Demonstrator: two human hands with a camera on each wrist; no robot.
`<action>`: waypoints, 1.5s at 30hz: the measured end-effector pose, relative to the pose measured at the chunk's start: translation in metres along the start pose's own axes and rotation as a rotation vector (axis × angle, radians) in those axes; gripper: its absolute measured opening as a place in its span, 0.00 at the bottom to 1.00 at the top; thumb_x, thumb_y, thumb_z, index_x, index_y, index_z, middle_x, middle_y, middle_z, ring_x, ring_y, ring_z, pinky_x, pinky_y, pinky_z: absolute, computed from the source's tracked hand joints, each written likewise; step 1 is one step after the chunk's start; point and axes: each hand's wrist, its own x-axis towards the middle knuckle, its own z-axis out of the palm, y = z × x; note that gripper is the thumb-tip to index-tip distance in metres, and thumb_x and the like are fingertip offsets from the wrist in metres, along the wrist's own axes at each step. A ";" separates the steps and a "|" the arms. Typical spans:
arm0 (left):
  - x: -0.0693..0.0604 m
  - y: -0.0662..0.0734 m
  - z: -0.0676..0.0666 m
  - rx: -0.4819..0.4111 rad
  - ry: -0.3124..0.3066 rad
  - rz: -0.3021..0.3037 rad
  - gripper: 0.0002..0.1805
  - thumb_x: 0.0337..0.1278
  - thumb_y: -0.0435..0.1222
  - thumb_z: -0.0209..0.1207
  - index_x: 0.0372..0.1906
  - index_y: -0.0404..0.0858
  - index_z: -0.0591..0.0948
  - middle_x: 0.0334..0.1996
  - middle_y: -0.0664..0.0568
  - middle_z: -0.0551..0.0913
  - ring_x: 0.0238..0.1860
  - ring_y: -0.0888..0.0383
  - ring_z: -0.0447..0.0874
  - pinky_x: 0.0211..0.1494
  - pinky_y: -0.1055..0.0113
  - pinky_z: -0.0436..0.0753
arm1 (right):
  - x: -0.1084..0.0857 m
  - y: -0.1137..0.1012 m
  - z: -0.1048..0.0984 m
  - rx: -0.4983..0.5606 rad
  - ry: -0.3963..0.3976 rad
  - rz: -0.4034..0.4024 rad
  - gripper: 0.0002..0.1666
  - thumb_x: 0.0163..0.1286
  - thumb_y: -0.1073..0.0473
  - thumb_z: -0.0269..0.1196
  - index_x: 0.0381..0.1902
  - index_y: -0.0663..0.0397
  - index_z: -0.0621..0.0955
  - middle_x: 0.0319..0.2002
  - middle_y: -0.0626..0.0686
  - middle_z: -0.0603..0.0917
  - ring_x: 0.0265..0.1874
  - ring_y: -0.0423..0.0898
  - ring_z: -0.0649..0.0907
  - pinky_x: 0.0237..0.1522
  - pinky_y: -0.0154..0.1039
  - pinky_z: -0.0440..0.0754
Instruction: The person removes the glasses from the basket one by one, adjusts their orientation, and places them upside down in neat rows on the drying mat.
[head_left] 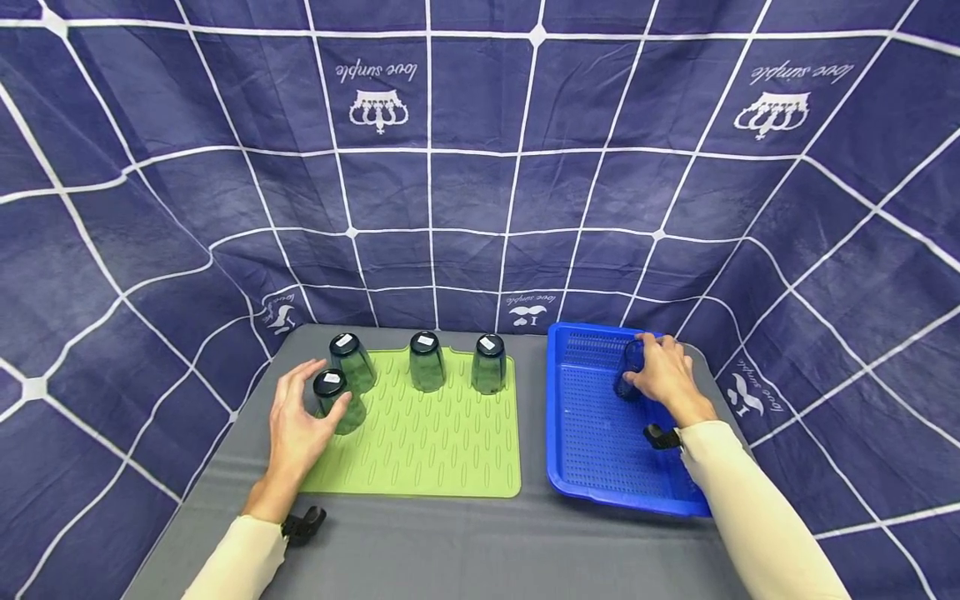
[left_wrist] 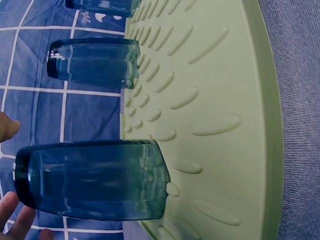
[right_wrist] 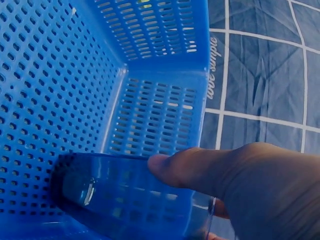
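Observation:
My left hand (head_left: 300, 421) curves around the front-left dark glass (head_left: 341, 408), which stands upside down on a green ridged mat (head_left: 420, 442). In the left wrist view a gap shows between the thumb (left_wrist: 7, 127) and that glass (left_wrist: 92, 180); the fingertips sit beside its base. Behind it stands another upturned glass (head_left: 352, 362), with two more, a middle glass (head_left: 427, 362) and a right glass (head_left: 489, 367), along the mat's back edge. My right hand (head_left: 666, 371) grips an upright glass (right_wrist: 125, 195) by its rim, inside a blue perforated basket (head_left: 592, 433). Its base is at the basket's floor.
A grey cloth-covered table (head_left: 465, 542) lies under the mat and basket. Blue gridded curtain fabric (head_left: 472, 192) hangs behind and along both sides. The basket's raised wall (right_wrist: 160, 115) surrounds the right-hand glass.

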 end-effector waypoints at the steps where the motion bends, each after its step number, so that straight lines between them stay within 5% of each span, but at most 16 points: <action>1: 0.000 0.001 0.001 -0.002 0.001 0.006 0.40 0.54 0.32 0.85 0.74 0.37 0.86 0.74 0.35 0.85 0.76 0.31 0.81 0.78 0.88 0.58 | -0.001 0.001 -0.001 0.002 0.009 -0.007 0.50 0.69 0.54 0.82 0.81 0.68 0.73 0.72 0.87 0.74 0.73 0.87 0.74 0.65 0.80 0.76; 9: 0.002 0.009 0.004 -0.013 0.005 0.039 0.39 0.55 0.32 0.83 0.74 0.36 0.86 0.74 0.33 0.84 0.75 0.30 0.81 0.80 0.87 0.59 | -0.005 0.003 -0.010 0.038 0.034 0.007 0.49 0.66 0.50 0.85 0.80 0.58 0.78 0.70 0.80 0.80 0.71 0.85 0.79 0.64 0.84 0.82; 17: 0.007 0.021 0.005 -0.008 0.019 0.107 0.36 0.57 0.32 0.82 0.73 0.37 0.87 0.73 0.35 0.85 0.74 0.29 0.80 0.76 0.56 0.72 | -0.014 0.000 -0.008 0.061 0.024 0.036 0.49 0.64 0.48 0.86 0.79 0.55 0.79 0.74 0.77 0.79 0.73 0.83 0.79 0.62 0.85 0.84; 25: 0.013 0.043 0.011 -0.055 0.020 0.164 0.33 0.56 0.30 0.82 0.69 0.35 0.89 0.71 0.34 0.87 0.70 0.29 0.83 0.74 0.72 0.68 | -0.021 -0.009 -0.011 0.083 0.055 0.026 0.49 0.65 0.46 0.86 0.79 0.53 0.80 0.72 0.74 0.80 0.70 0.82 0.81 0.58 0.83 0.86; 33: 0.016 0.065 0.019 -0.103 -0.027 0.182 0.33 0.57 0.30 0.81 0.70 0.37 0.89 0.71 0.37 0.87 0.75 0.32 0.83 0.83 0.82 0.64 | -0.030 -0.019 -0.018 0.099 0.130 -0.002 0.50 0.64 0.46 0.86 0.80 0.51 0.80 0.71 0.71 0.82 0.67 0.81 0.84 0.56 0.81 0.87; 45: 0.010 0.093 0.032 -0.138 -0.096 0.212 0.32 0.58 0.31 0.82 0.70 0.40 0.89 0.69 0.42 0.89 0.71 0.36 0.87 0.79 0.80 0.69 | -0.050 -0.043 -0.028 0.113 0.246 -0.104 0.48 0.60 0.50 0.87 0.77 0.55 0.84 0.70 0.71 0.85 0.70 0.78 0.83 0.64 0.79 0.84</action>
